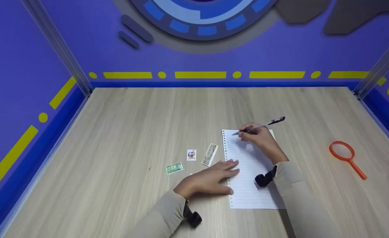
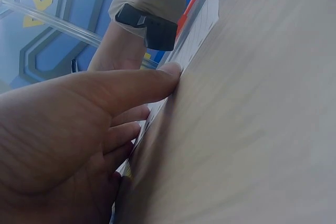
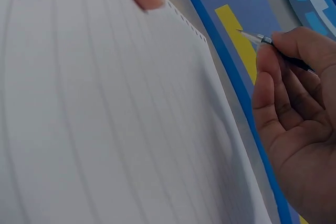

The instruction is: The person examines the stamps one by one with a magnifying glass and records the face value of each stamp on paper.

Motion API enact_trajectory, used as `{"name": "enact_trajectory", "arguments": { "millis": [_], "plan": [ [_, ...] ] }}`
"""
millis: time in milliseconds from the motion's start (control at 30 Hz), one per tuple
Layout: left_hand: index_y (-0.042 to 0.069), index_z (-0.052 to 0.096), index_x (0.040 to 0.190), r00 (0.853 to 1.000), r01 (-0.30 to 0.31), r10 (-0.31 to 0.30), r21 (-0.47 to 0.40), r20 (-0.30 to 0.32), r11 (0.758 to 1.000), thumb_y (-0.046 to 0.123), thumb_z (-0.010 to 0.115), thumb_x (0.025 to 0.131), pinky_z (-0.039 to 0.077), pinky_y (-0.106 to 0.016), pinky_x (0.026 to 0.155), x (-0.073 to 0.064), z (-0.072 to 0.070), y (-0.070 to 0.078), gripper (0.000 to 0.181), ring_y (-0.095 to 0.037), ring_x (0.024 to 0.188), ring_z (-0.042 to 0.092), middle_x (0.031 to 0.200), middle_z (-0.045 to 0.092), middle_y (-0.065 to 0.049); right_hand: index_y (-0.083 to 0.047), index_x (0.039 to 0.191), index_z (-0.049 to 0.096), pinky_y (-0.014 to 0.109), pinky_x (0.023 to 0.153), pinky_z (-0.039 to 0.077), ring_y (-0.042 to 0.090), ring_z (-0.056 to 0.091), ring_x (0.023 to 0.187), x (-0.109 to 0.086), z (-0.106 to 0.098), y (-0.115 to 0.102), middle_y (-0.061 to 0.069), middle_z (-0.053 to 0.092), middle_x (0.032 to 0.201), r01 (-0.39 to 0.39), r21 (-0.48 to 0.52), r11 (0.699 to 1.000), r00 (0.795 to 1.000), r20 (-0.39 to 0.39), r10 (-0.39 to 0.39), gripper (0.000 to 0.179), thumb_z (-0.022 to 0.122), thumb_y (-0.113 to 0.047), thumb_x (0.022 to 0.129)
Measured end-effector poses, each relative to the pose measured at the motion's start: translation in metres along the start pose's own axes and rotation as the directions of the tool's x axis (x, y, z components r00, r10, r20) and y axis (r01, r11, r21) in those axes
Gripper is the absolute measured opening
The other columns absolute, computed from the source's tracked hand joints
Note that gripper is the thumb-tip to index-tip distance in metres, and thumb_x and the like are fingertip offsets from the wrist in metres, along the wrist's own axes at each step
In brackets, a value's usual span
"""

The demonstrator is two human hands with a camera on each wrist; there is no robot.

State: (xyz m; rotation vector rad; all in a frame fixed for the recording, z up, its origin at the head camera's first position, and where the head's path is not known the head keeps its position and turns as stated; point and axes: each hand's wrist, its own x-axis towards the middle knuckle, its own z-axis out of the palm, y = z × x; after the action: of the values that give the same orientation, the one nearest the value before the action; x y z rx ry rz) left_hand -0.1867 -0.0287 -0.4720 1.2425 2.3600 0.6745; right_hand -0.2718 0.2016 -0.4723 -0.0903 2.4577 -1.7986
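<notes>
A sheet of lined paper (image 1: 247, 195) with punched holes down its left edge lies on the table. My right hand (image 1: 262, 140) pinches a pen (image 1: 260, 126) with a clear barrel and dark end over the upper part of the sheet. In the right wrist view the pen's tip (image 3: 252, 35) stands apart from the paper (image 3: 105, 129). My left hand (image 1: 211, 178) rests with spread, straight fingers on the sheet's left edge. The left wrist view shows its thumb (image 2: 152, 82) touching the paper's edge.
Left of the sheet lie a grey-toned stamp (image 1: 210, 154), a small stamp with a colourful picture (image 1: 191, 155) and a green stamp (image 1: 174, 168). A magnifying glass with an orange handle (image 1: 358, 170) lies at the right. Purple-blue walls (image 1: 82, 39) enclose the wooden table (image 1: 121, 138).
</notes>
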Motion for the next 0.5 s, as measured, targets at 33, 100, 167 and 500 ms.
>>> {"name": "enact_trajectory", "arguments": {
  "millis": [33,100,167,500],
  "plan": [
    [0.007,0.036,0.148,1.000,0.001,-0.001,0.003,0.000,1.000,0.033,0.062,0.091,0.007,-0.034,0.123,0.0000,0.0001,-0.0001,0.067,-0.020,0.150,0.012,0.161,0.019,-0.006,0.001,0.105,0.064,0.022,0.076,0.056,0.008,0.066,0.078,0.0007,0.0010,0.0003,-0.004,0.068,0.087,0.006,0.000,1.000,1.000,0.003,-0.006,0.027,0.071,-0.016,0.084],
    [0.007,0.036,0.148,1.000,0.003,-0.003,0.004,0.002,1.000,0.033,0.062,0.091,0.007,-0.034,0.123,-0.0001,0.0000,0.0000,0.067,-0.020,0.150,0.012,0.161,0.019,-0.005,0.003,0.105,0.063,0.022,0.076,0.057,0.008,0.066,0.078,0.0022,0.0028,0.0008,-0.002,0.068,0.088,0.022,0.006,1.000,1.000,0.009,-0.022,0.028,0.070,-0.014,0.085],
    [0.008,0.036,0.148,1.000,0.005,-0.005,0.008,0.000,1.000,0.033,0.062,0.091,0.007,-0.033,0.123,-0.0002,0.0002,-0.0001,0.067,-0.019,0.150,0.012,0.161,0.019,-0.005,0.004,0.104,0.062,0.022,0.076,0.057,0.008,0.066,0.078,0.0037,0.0042,0.0011,-0.001,0.067,0.088,0.032,0.012,0.999,0.999,0.012,-0.032,0.027,0.070,-0.013,0.085],
    [0.008,0.035,0.148,1.000,-0.004,0.004,0.012,-0.005,1.000,0.033,0.061,0.091,0.007,-0.033,0.123,0.0001,0.0005,-0.0017,0.068,-0.019,0.150,0.012,0.161,0.018,-0.005,0.007,0.105,0.063,0.021,0.072,0.056,0.007,0.065,0.072,0.0059,0.0062,0.0026,-0.001,0.069,0.083,0.065,-0.012,0.998,0.997,0.050,-0.065,0.025,0.067,-0.008,0.085]
  ]
}}
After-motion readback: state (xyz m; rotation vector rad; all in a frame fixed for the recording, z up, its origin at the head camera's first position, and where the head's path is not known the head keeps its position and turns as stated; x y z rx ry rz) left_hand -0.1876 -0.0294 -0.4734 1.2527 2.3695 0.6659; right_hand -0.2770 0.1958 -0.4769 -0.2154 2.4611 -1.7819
